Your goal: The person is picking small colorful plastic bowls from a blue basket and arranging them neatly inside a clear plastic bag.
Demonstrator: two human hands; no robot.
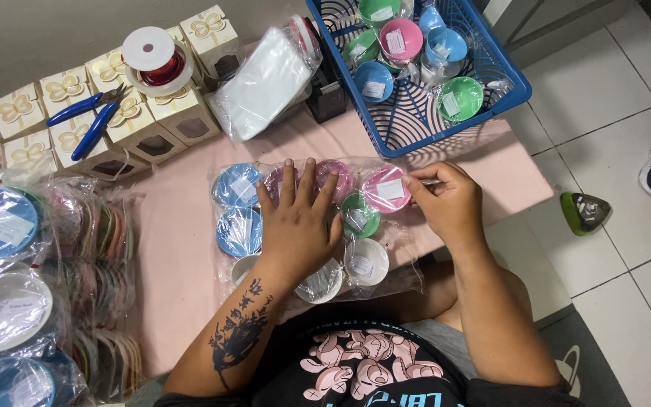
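A clear plastic bag lies flat on the pink table, holding several small round tins in blue, pink, green and white. My left hand rests palm down on the bag with fingers spread over the tins. My right hand pinches the bag's upper right edge beside a pink tin. A blue tin sits at the bag's top left.
A blue plastic basket of more tins stands at the back right. Cream gift boxes with blue pliers and a red wire spool fill the back left. Bagged round lids are stacked at left. Tiled floor lies right of the table.
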